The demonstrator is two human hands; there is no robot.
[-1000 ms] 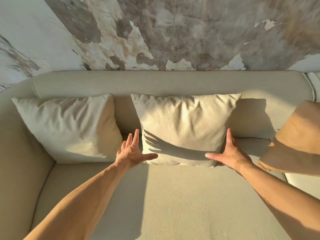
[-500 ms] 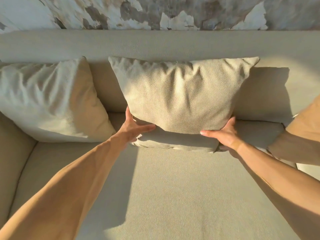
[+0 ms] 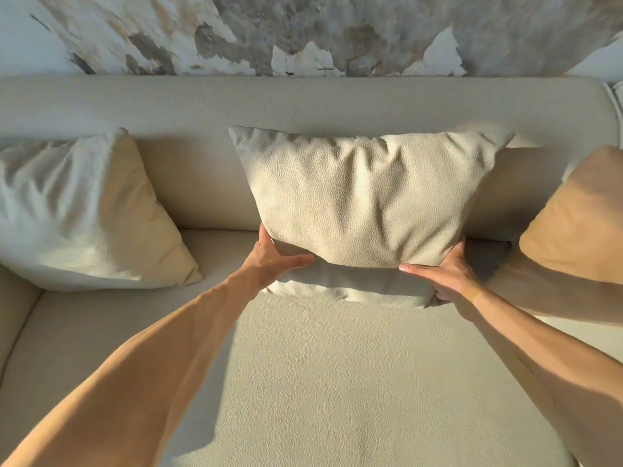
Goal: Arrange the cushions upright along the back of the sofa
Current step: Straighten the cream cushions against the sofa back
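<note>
A beige textured cushion (image 3: 364,200) leans against the back of the sofa (image 3: 303,106) in the middle. My left hand (image 3: 273,261) grips its lower left corner, thumb across the front. My right hand (image 3: 441,274) grips its lower right corner the same way. The cushion's bottom edge is folded forward on the seat between my hands. A paler cushion (image 3: 77,210) leans at the left end. A tan cushion (image 3: 573,224) leans at the right, partly cut off by the frame.
The beige seat (image 3: 337,382) stretches wide in front of the cushions. The sofa's left arm (image 3: 17,305) curves round at the left edge. A wall with peeling paint (image 3: 303,32) rises behind the backrest.
My hands went from open in front of the middle cushion to gripping its lower corners. The cushion now stands a little higher against the backrest, and the view has shifted down.
</note>
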